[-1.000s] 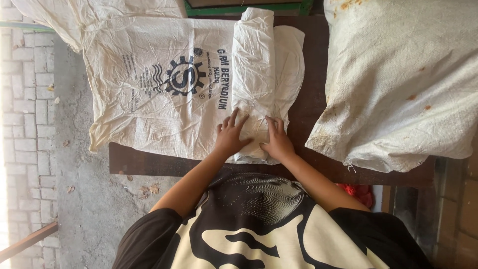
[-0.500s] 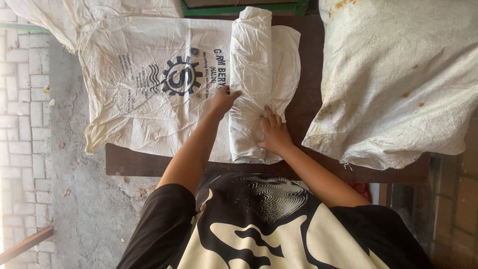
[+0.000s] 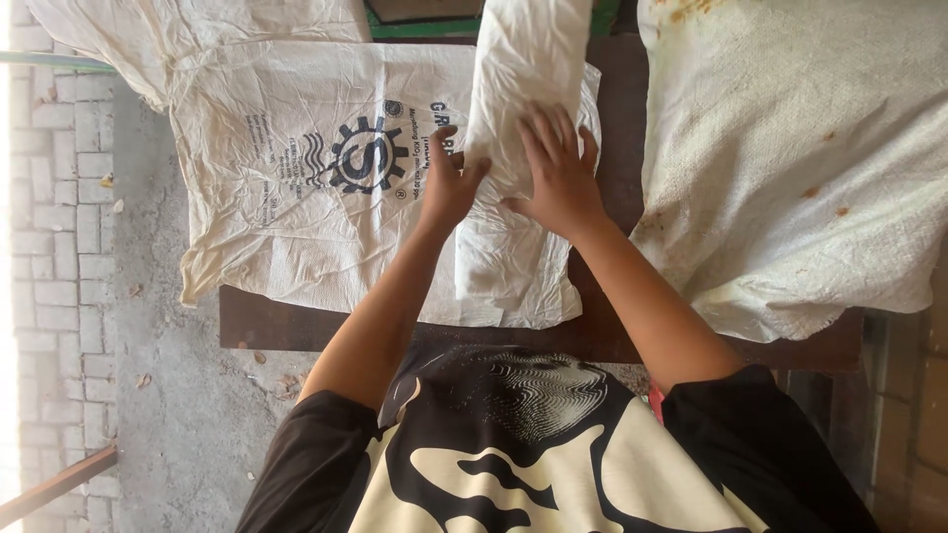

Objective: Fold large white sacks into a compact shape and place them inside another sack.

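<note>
My left hand sits at the left edge of the rolled white sack near the middle of the frame, its fingers curled loosely against the fold, the thumb tip touching the roll's side; they press rather than clamp around anything. My right hand lies flat on top of the same roll, just right of the left one, its fingers spread wide and pointing toward the top of the frame, palm down on the cloth.

The roll runs as a long strip from the upper centre of the frame down toward me, widening into a loose flap below my wrists. It lies on a flat printed sack that fills the upper left, creased, with a dark gear-shaped emblem and lines of print on it. That sack's left part hangs past the edge of the dark brown counter, whose bare wood shows as a band just below the sacks and between the two piles.

On the right of the frame a stained, coarser woven sack lies heaped, apart from my hands, with rust-coloured spots. Grey ground and pale bricks show along the left side, and my black and cream shirt fills the bottom.
</note>
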